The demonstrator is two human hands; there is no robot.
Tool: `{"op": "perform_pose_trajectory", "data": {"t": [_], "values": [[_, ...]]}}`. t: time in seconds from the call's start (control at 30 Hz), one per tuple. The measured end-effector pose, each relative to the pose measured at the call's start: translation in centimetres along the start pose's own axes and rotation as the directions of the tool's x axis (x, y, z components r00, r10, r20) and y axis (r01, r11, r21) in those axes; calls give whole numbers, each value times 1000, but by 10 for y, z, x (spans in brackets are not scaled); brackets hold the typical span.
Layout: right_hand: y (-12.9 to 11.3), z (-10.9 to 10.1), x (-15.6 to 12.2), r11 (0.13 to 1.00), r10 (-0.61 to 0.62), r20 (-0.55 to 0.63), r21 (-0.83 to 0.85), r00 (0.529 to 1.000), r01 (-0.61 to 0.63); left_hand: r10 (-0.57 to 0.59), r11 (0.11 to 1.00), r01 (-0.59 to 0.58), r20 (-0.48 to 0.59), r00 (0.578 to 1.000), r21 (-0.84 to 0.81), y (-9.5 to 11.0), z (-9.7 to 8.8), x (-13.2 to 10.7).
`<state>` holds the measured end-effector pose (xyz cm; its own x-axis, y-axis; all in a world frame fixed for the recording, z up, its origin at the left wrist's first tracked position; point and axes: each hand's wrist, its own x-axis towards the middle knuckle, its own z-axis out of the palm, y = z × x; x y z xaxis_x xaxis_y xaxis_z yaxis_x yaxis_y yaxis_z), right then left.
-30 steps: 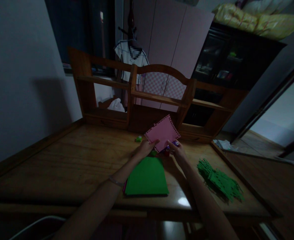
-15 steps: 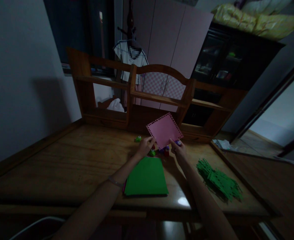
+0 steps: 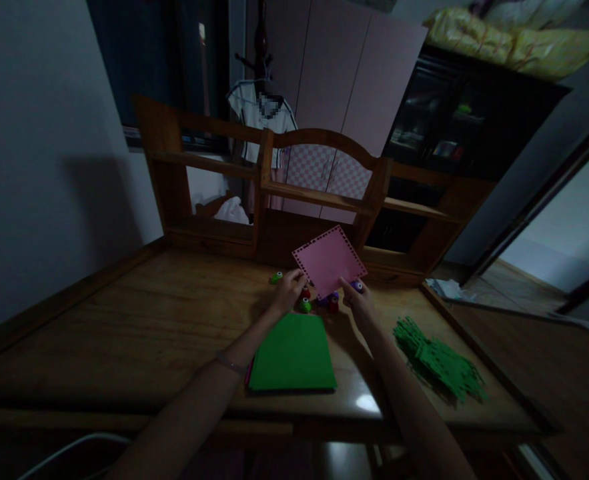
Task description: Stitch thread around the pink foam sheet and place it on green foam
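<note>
Pink paper tilts in the right hand — left hand alongside.

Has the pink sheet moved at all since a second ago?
Yes, slightly: judged against the shelf, the pink sheet now sits a little higher and further right in the picture, its left corner raised most.
</note>
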<state>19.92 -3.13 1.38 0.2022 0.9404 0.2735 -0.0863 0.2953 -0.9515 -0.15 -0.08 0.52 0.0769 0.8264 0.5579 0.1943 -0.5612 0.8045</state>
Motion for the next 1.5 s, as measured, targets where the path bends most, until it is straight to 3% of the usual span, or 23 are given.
{"op": "perform_pose_trajectory", "data": {"t": [0.13, 0.37, 0.63, 1.5], "values": [[1, 0, 1, 1000, -2, -9, -9, 1000, 2, -18, 1000, 17, -34, 999, -15, 0, 0, 1], [2, -1, 1, 1000, 0, -1, -20, 1000, 0, -37, 984, 26, -58, 998, -178, -5, 3, 3], [1, 0, 0, 999, -4, -10, -32, 1000, 4, -78, 996, 72, -92, 993, -61, -18, 5, 7], [-4, 2, -4, 996, 6, 14, -86, 1000, -5, -139, 981, 124, -93, 986, -149, -10, 3, 4]]}}
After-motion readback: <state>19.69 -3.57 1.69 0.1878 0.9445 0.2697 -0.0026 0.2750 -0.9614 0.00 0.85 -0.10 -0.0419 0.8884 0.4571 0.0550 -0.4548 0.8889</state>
